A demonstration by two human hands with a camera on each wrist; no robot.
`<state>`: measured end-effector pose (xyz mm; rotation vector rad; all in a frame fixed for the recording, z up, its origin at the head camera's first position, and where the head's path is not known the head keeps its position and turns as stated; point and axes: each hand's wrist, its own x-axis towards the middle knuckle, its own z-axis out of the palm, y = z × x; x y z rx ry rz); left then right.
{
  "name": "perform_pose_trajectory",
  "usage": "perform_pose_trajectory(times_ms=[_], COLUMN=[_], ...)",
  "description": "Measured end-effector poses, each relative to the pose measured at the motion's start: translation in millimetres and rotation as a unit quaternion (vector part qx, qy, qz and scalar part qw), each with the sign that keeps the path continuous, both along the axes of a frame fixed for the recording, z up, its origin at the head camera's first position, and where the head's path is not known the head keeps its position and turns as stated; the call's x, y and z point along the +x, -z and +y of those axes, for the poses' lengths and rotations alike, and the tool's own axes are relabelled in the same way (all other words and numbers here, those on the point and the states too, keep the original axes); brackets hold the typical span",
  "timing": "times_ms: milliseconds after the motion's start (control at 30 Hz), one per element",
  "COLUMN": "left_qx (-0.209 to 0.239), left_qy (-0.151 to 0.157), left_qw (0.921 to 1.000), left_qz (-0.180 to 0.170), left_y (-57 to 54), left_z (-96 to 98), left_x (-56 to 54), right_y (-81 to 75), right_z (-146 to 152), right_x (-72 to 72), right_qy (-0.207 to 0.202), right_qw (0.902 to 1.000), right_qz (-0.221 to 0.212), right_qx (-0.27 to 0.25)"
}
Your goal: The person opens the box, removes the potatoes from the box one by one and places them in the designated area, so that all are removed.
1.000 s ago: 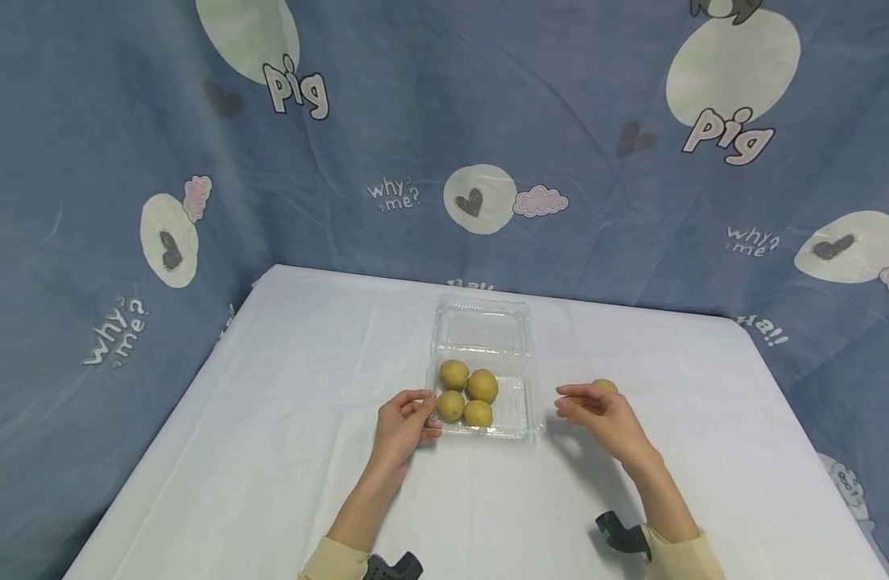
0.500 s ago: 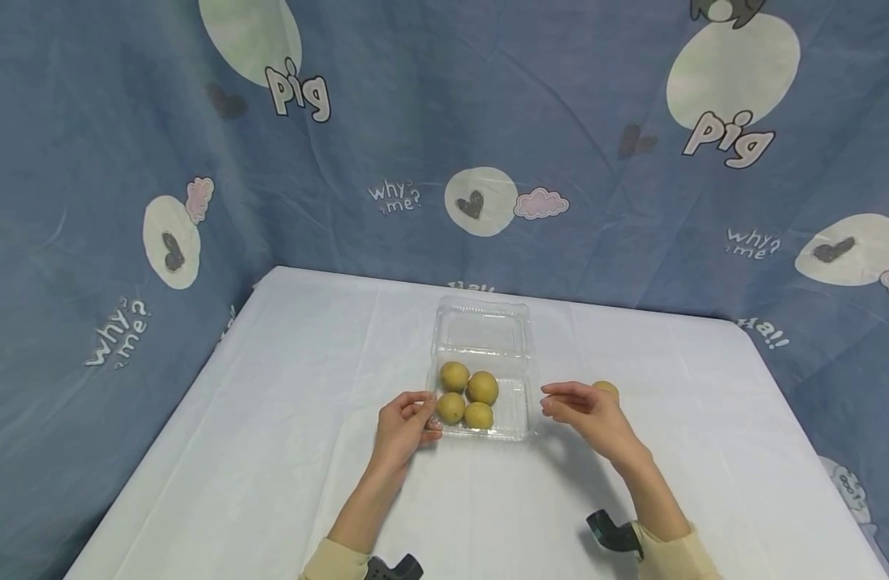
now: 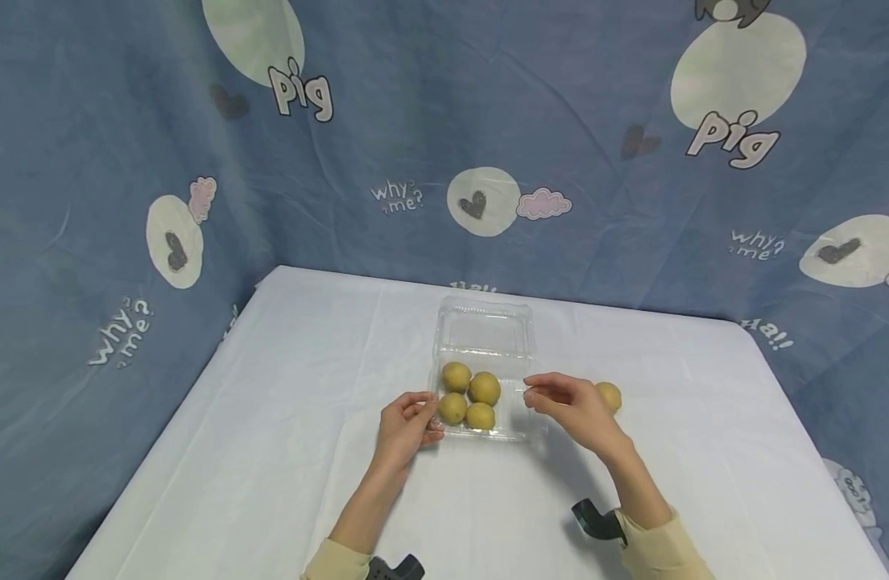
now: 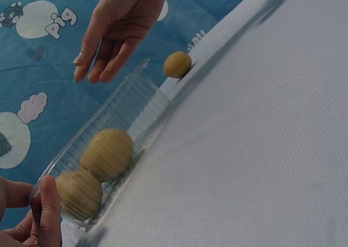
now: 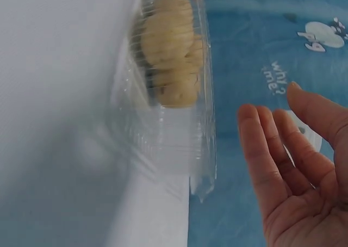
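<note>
A clear plastic clamshell box (image 3: 515,415) lies on the table with its lid (image 3: 484,329) folded back, away from me. Several yellow, lemon-like fruits (image 3: 481,416) sit in its left part. My left hand (image 3: 401,427) pinches the box's near left rim between thumb and fingers, plain in the left wrist view. My right hand (image 3: 576,409) hovers at the box's right side, fingers loosely bent and holding nothing. In the right wrist view its palm and fingers (image 5: 261,149) are apart from the box wall. One more yellow fruit (image 3: 609,396) lies on the table just beyond the right hand, partly covered by it.
White cloth covers the table (image 3: 292,387). A blue printed curtain (image 3: 386,105) hangs behind it and along both sides. Dark devices are strapped at the left wrist (image 3: 395,569) and the right wrist (image 3: 597,519).
My right hand has moved left, from beside the lone fruit to the box's right side, uncovering more of that fruit. The left hand stays on the rim.
</note>
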<state>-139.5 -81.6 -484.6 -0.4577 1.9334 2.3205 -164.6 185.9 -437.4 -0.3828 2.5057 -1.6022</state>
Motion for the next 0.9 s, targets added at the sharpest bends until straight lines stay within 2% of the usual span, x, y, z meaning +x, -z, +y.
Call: perform_pose_trajectory(times_ms=[100, 133, 467, 900], left_qx=[-0.002, -0.001, 0.003, 0.001], left_qy=[-0.003, -0.005, -0.004, -0.002], left_qw=[1.0, 1.0, 1.0, 1.0], left_qz=[-0.003, -0.004, 0.002, 0.002], left_y=[0.5, 5.4, 6.2, 6.0], left_z=[1.5, 1.7, 0.5, 0.4], left_x=[0.1, -1.2, -1.4, -2.6], right_y=[-1.7, -2.1, -0.6, 0.3], right_z=[-2, -3, -12, -27], right_x=[-0.7, -0.8, -3.9, -7.0], right_qy=[-0.004, -0.004, -0.032, -0.07], right_qw=[1.0, 1.0, 0.9976, 0.993], right_qz=[0.001, 0.001, -0.009, 0.019], right_qx=[0.004, 0.006, 0.06, 0.094])
